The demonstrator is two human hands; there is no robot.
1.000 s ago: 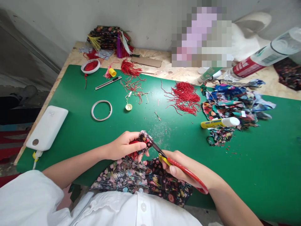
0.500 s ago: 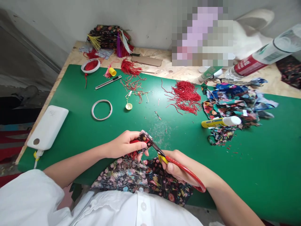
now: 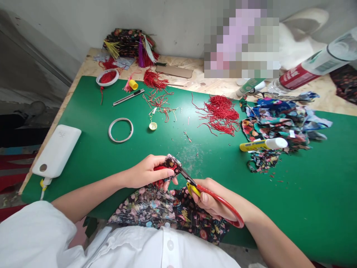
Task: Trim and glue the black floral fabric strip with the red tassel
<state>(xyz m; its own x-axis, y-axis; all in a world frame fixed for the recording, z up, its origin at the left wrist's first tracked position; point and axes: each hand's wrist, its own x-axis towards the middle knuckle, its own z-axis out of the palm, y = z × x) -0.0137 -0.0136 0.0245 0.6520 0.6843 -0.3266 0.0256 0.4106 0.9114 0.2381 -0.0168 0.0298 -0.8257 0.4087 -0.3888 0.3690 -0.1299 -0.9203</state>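
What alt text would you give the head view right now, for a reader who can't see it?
The left hand pinches a small floral cloth piece with red threads while the right hand works red scissors at its edge, over a green mat. More floral cloth lies at the near edge; a glue stick, red cords and a white power bank lie farther off.

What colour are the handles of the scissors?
Red, with a yellow part near the pivot, on the scissors in the right hand; head view.
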